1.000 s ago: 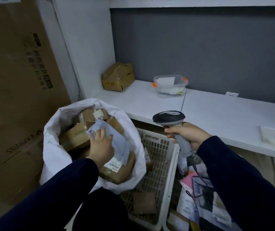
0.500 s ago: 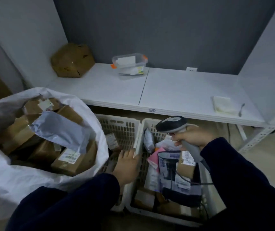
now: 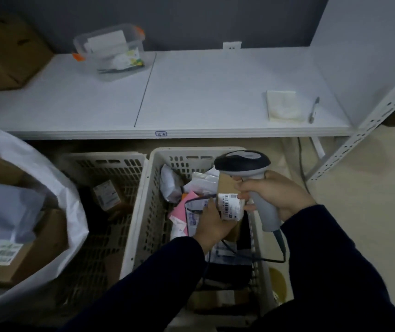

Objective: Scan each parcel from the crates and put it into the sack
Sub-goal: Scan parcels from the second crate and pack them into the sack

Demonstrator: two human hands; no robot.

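Now | left hand [image 3: 212, 226] grips parcel [image 3: 231, 207], mostly hidden | right hand [image 3: 277, 195] grips scanner [image 3: 242, 161]

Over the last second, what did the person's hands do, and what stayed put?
The left hand let go of the grey bag, which now lies in the sack. It then swung across to the right crate and took hold of a small labelled parcel. The right hand kept gripping the scanner, now close to that parcel. The sack, the left crate and the right crate stayed put.
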